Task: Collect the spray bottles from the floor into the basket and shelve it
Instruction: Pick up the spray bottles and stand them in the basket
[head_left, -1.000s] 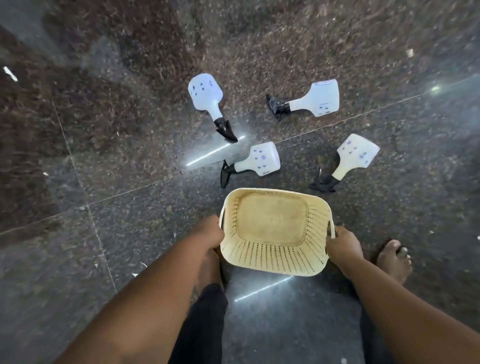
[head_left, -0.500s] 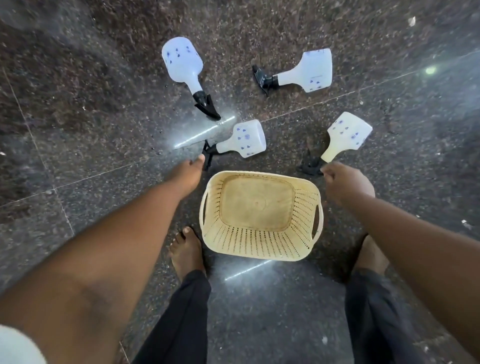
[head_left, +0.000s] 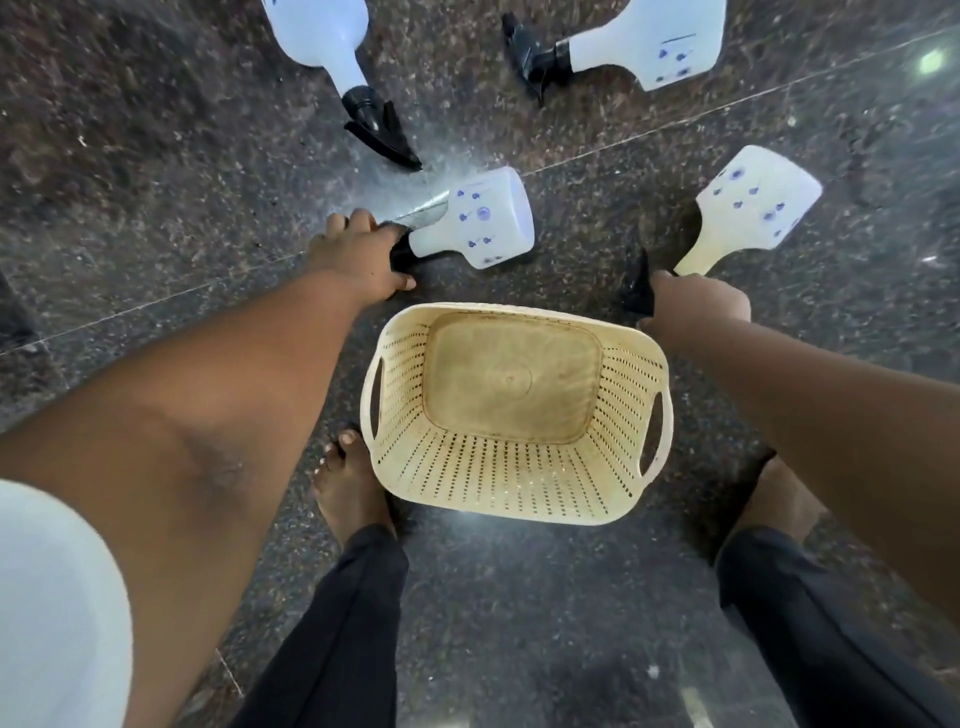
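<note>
A cream perforated basket (head_left: 524, 483) stands empty on the dark granite floor between my feet. Several white spray bottles with blue dots and black trigger heads lie beyond it. My left hand (head_left: 358, 257) is closed around the black head of the nearest bottle (head_left: 480, 226), which still lies on the floor. My right hand (head_left: 696, 306) grips the black head of the right bottle (head_left: 753, 210), its body pointing up and away. Two more bottles lie farther off: one at the upper left (head_left: 324, 39) and one at the upper right (head_left: 654, 44).
My bare left foot (head_left: 348, 488) stands just left of the basket, my right foot (head_left: 779, 499) just right of it. Polished granite tiles with pale joint lines run all around.
The view has dropped closer to the floor. Both hands left the basket's handles, reached forward past it and closed on the trigger heads of the two nearest bottles.
</note>
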